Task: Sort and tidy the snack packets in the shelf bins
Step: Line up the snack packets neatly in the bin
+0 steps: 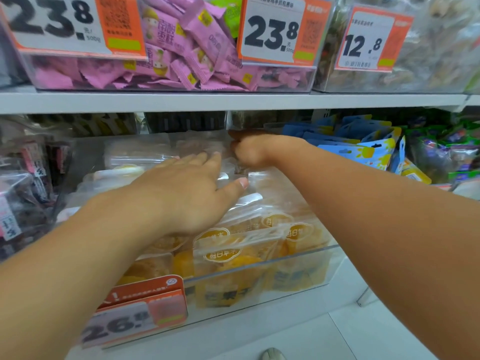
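Glossy clear plastic dominates the scene: a transparent shelf bin (306, 266) holds see-through snack packets (228, 253) filled with yellow-orange pieces, each with a round printed label. Going from the left, dark packets (23, 193) with pink and white labels sit in the neighbouring compartment, crinkled and shiny. Next comes the left hand (181, 196), fingers straight and spread, pressing flat on top of the pile of clear packets in the bin's middle; it grasps nothing. Just beyond it, deeper under the shelf board (233, 101), the right hand (249, 152) is curled tight with its fingers bent inward at the back of the bin; it seems to pinch the edge of a clear packet there, though the blur and the film's transparency leave me unable to say for certain. Further right lie blue and yellow hang-hole pouches (363, 144), flat and stiff, then green and purple wrapped bags (446, 149). Above, pink sawtooth-edged sachets (181, 48) fill an upper bin behind orange price tags (275, 29).

By my judgement the tidying is midway: the front packets stand roughly upright in overlapping rows, while those behind lie slumped and loosely heaped, so straightening the back of the bin is what remains.
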### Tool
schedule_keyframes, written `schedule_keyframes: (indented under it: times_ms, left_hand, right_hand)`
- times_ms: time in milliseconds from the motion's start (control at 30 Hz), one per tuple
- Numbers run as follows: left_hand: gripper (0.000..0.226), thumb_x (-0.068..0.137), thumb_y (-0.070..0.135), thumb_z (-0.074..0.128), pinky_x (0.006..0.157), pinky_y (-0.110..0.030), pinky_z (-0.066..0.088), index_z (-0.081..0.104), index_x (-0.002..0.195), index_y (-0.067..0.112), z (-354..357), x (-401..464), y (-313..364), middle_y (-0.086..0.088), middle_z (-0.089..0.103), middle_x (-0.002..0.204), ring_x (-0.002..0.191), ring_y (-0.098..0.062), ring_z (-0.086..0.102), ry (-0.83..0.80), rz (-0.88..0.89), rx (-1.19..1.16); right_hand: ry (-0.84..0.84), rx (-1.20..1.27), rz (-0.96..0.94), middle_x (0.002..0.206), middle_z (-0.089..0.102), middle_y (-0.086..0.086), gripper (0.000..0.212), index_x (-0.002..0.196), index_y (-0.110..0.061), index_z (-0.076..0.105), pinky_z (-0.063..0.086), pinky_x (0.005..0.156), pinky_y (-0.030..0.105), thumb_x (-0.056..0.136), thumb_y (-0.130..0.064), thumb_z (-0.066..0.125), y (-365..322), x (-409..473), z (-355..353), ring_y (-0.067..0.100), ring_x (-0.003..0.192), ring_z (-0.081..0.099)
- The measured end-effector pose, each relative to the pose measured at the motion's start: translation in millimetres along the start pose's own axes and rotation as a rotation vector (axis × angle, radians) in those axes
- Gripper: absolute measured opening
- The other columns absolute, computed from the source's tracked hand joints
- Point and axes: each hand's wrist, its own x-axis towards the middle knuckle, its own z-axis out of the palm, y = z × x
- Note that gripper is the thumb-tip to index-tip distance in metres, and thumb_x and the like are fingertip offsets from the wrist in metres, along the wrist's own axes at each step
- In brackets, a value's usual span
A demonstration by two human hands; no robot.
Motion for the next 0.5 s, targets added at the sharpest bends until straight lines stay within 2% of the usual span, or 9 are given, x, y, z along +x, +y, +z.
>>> schedule_keyframes:
  times_ms: [67, 100, 267, 400, 500]
  left_hand:
    - [0.085, 0.090, 0.073, 0.008, 0.125, -0.034, 0.003, -0.003, 0.159, 0.025, -0.2, -1.0, -0.3, 0.004, -0.003, 0.168, 0.154, -0.013, -0.001, 0.001, -0.002, -0.005]
    - [0.084, 0.091, 0.073, 0.008, 0.124, -0.034, 0.002, -0.004, 0.159, 0.025, -0.4, -1.2, -0.3, 0.004, -0.004, 0.168, 0.154, -0.013, -0.001, 0.002, -0.002, -0.008]
    - [0.083, 0.093, 0.072, 0.009, 0.124, -0.035, 0.002, -0.002, 0.160, 0.023, 1.5, 1.0, -1.3, 0.003, -0.003, 0.168, 0.154, -0.014, 0.000, 0.017, 0.008, -0.001]
    - [0.082, 0.094, 0.071, 0.009, 0.125, -0.036, 0.003, -0.001, 0.160, 0.023, 1.8, 2.4, -1.6, 0.002, -0.002, 0.168, 0.154, -0.015, 0.000, 0.021, 0.019, 0.007]
    - [0.080, 0.095, 0.070, 0.010, 0.125, -0.038, 0.005, 0.000, 0.160, 0.024, -0.4, 0.2, -0.6, 0.002, 0.000, 0.168, 0.154, -0.015, 0.001, 0.013, 0.029, -0.002]
  right_hand:
    - [-0.055, 0.000, 0.013, 0.138, 0.052, 0.013, 0.034, 0.133, -0.013, 0.053, 0.039, 0.108, 0.043, 0.104, -0.020, 0.036, -3.7, -5.1, -2.7, 0.026, 0.112, 0.049]
    - [-0.077, -0.001, 0.022, 0.137, 0.052, 0.013, 0.034, 0.133, -0.012, 0.054, 0.038, 0.107, 0.043, 0.104, -0.019, 0.036, -4.3, -7.6, -3.4, 0.025, 0.111, 0.048]
    - [-0.021, -0.047, 0.033, 0.156, 0.035, 0.017, 0.047, 0.150, -0.011, 0.038, 0.030, 0.111, 0.037, 0.106, -0.027, 0.032, -9.0, -18.6, -9.1, 0.031, 0.137, 0.039]
    - [-0.104, -0.023, -0.007, 0.163, 0.024, 0.011, 0.049, 0.155, -0.016, 0.030, 0.021, 0.116, 0.033, 0.110, -0.033, 0.024, -11.3, -39.7, -13.2, 0.027, 0.147, 0.026]
    - [-0.082, 0.055, -0.004, 0.161, 0.028, 0.012, 0.051, 0.153, -0.013, 0.035, 0.022, 0.116, 0.034, 0.110, -0.037, 0.024, -7.7, -51.5, -14.4, 0.027, 0.146, 0.029]
